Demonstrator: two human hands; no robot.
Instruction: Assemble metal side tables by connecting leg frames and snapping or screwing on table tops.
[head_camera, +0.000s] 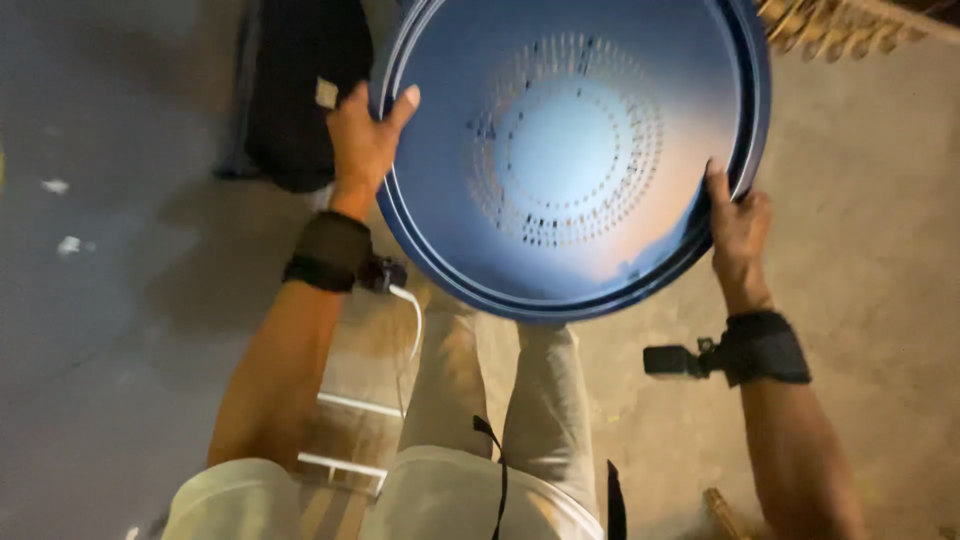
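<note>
A large round blue plastic tub (570, 150) with rings of small holes in its bottom is held up in front of me, its open side facing the camera. My left hand (362, 140) grips its left rim, thumb over the edge. My right hand (738, 228) grips the lower right rim. Each wrist wears a dark band with a small device attached. The tub is empty inside. My legs in light trousers show below it.
A dark bag or garment (295, 95) lies on the grey concrete floor (120, 300) at the upper left. A woven straw-coloured object (830, 25) sits at the top right. White bars of a low frame (345, 435) are by my left leg.
</note>
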